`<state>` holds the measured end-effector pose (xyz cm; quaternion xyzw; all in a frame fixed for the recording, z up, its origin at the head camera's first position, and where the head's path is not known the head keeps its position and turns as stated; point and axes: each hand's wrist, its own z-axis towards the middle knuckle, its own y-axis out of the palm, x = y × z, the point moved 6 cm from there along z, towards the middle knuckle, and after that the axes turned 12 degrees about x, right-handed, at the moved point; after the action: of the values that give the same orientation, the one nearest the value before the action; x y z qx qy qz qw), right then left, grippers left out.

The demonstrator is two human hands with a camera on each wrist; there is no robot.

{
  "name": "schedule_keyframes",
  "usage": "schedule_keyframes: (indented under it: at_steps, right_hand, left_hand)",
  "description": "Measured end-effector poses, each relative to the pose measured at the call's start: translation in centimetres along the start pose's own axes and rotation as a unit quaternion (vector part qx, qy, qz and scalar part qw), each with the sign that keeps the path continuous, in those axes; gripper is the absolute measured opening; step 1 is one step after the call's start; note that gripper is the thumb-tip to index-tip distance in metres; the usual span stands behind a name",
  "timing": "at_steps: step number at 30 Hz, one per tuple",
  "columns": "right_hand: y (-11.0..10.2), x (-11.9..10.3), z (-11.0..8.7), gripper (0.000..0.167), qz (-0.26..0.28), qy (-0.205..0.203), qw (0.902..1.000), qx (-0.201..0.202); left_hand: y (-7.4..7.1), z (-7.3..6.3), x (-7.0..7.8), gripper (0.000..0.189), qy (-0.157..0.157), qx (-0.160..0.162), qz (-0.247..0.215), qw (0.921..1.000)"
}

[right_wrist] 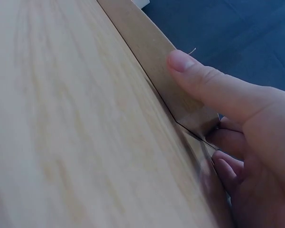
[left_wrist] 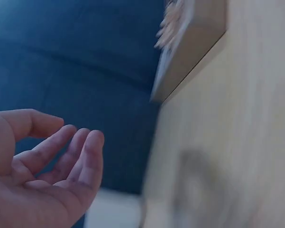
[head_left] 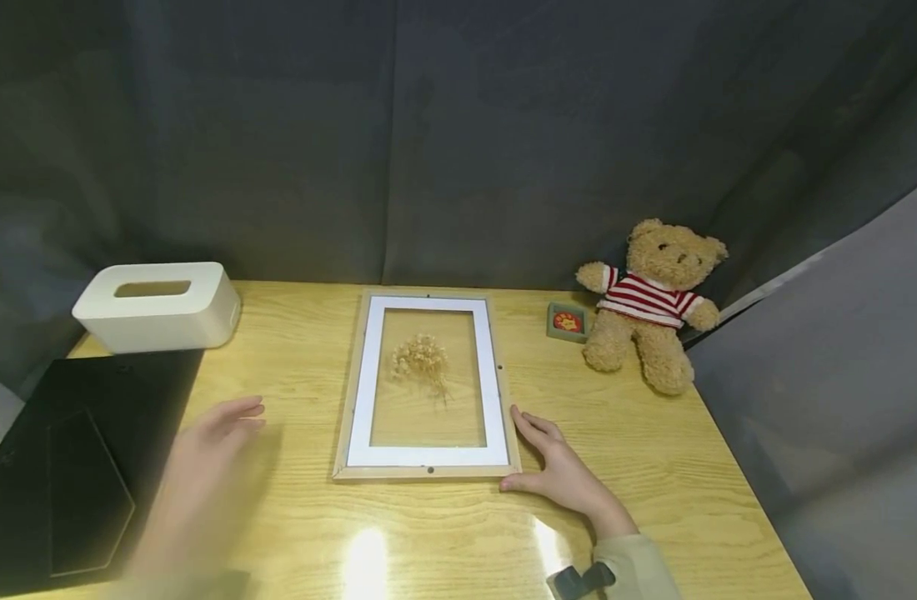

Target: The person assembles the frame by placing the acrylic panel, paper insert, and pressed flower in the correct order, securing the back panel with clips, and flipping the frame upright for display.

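Note:
A pale wooden picture frame (head_left: 342,433) with a white inner mat (head_left: 428,456) lies flat on the table. Inside it, a small bunch of dried flowers (head_left: 421,360) shows against the clear middle. My right hand (head_left: 559,471) grips the frame's near right corner. Its thumb (right_wrist: 213,83) lies on the front edge, and the other fingers bend round the right side. Blurred in the head view, my left hand (head_left: 211,458) is raised beside the black backboard (head_left: 91,467). In the left wrist view its fingers (left_wrist: 90,156) are loosely bent, holding nothing.
At the back left stands a white tissue box (head_left: 158,308), behind the black backboard with its stand flap. A teddy bear (head_left: 646,308) in a striped shirt sits at the back right, near a small green square (head_left: 567,322) with a red centre. Dark curtain (head_left: 458,142) hangs behind.

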<state>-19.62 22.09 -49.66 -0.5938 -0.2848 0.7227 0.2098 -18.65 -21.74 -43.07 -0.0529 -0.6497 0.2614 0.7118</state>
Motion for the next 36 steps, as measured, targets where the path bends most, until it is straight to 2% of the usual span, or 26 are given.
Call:
schedule_keyframes:
  at_steps: [2, 5, 8, 10, 12, 14, 17, 19, 21, 23, 25, 28, 30, 36]
  right_hand:
    - [0.0, 0.0, 0.0, 0.106, 0.002, 0.004, 1.0000, -0.003]
    - [0.0, 0.0, 0.0, 0.106, 0.003, 0.009, 0.9999, -0.005]
    - [0.0, -0.1, 0.0, 0.106, 0.003, 0.010, 0.9999, -0.004]
    - [0.0, -0.1, 0.0, 0.106, 0.002, 0.009, 0.9999, -0.004]
    - [0.0, -0.1, -0.1, 0.106, 0.002, 0.009, 1.0000, -0.003]
    - [0.0, -0.1, -0.1, 0.106, 0.002, 0.009, 1.0000, -0.002]
    - [0.0, -0.1, -0.1, 0.106, 0.001, 0.007, 1.0000, -0.001]
    - [0.0, -0.1, -0.1, 0.106, 0.000, 0.007, 1.0000, -0.001]
    - [0.0, 0.0, -0.1, 0.107, -0.001, 0.007, 1.0000, -0.002]
    - [0.0, 0.0, -0.1, 0.107, -0.001, 0.009, 1.0000, -0.003]
    - [-0.1, 0.1, 0.0, 0.107, -0.001, 0.010, 0.9999, -0.002]
    - [-0.1, 0.0, 0.0, 0.107, 0.000, 0.009, 1.0000, -0.003]
    - [0.0, 0.1, 0.0, 0.107, 0.002, 0.011, 0.9999, -0.004]
    - [0.1, 0.1, -0.1, 0.107, 0.004, 0.010, 0.9999, -0.005]
  left_hand:
    - [-2.1, 0.1, 0.0, 0.040, -0.001, 0.014, 0.015, 0.9998]
    - [-4.9, 0.3, -0.6, 0.043, -0.045, 0.041, 0.034, 0.9976]
    - [-7.7, 0.8, -1.7, 0.042, -0.078, 0.093, 0.056, 0.9910]
    - [-9.6, 1.1, -3.0, 0.036, -0.083, 0.130, 0.046, 0.9870]
    - [-11.6, 1.5, -4.8, 0.028, -0.067, 0.142, 0.009, 0.9875]
    - [-13.5, 1.8, -7.0, 0.028, -0.052, 0.148, -0.055, 0.9860]
    - [-15.6, 2.1, -10.6, 0.041, -0.035, 0.146, -0.171, 0.9738]
    - [-16.7, 2.2, -12.8, 0.046, -0.042, 0.160, -0.216, 0.9622]
    - [-17.3, 2.2, -14.7, 0.049, -0.058, 0.171, -0.237, 0.9546]
    - [-17.7, 2.2, -16.0, 0.051, -0.074, 0.173, -0.236, 0.9533]
    - [-17.9, 2.1, -16.8, 0.052, -0.090, 0.173, -0.225, 0.9545]
    - [-17.8, 1.8, -17.4, 0.052, -0.109, 0.163, -0.207, 0.9584]
    - [-17.7, 1.6, -17.5, 0.047, -0.134, 0.157, -0.175, 0.9627]
    - [-16.7, 0.8, -17.4, 0.032, -0.201, 0.120, -0.185, 0.9545]
